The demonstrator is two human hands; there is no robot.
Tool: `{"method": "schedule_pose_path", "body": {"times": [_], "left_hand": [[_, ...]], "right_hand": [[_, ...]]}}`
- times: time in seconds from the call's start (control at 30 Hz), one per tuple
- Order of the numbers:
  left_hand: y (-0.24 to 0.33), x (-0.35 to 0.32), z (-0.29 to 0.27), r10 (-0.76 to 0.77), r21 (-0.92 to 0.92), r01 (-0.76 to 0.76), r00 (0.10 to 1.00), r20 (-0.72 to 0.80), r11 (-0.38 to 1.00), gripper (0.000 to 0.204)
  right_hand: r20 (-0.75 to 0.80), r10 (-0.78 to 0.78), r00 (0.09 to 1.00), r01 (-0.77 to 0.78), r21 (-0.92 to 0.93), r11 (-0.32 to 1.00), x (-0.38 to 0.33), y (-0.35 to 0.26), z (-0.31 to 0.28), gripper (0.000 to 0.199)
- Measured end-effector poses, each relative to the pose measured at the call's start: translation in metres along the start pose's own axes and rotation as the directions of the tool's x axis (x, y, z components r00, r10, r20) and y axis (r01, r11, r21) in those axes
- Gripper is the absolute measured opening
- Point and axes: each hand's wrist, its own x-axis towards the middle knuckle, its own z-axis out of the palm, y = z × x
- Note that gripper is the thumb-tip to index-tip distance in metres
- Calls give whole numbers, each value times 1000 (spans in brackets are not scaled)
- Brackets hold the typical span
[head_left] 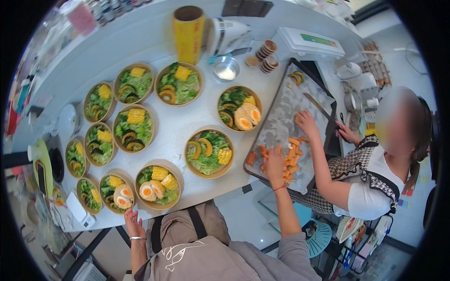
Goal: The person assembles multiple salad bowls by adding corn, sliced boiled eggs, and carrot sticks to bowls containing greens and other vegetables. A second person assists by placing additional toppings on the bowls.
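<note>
Right hand [274, 165]: fingers closed on orange carrot sticks [291, 152] on foil-lined baking tray [281, 112]. Left hand [133, 224]: fingers open, resting at tabletop [187, 126] edge beside salad bowl [116, 192].

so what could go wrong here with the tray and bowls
The tray juts past the table edge; the right hand pressing on the carrot sticks could tip it. A co-worker's hand works the same tray, so hands may collide. The left hand rests at the table edge by an egg bowl and might nudge it off.
</note>
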Motion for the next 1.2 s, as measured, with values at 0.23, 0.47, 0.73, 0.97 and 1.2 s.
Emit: {"method": "schedule_pose_path", "body": {"times": [0.23,0.47,0.73,0.97,1.2], "left_hand": [[-6,-7,-11,30,-63,-28,999,25,998,34],[-14,-19,-28,-9,-120,7,1000,-17,993,30],[62,-58,115,346,298,-865,446,826,403,21],[49,-15,274,207,-18,-797,-179,962,-604,19],[36,12,298,51,-85,-672,-181,982,-735,16]], "right_hand": [[-137,-38,990,39,4,999,6,-9,-7,35],[-187,-59,981,143,476,868,-10,-87,-74,29],[-90,-437,895,444,275,853,-20,-198,3,19],[-140,-468,873,489,253,835,-32,-206,14,20],[-337,-288,896,394,306,867,-23,-182,-8,24]]}}
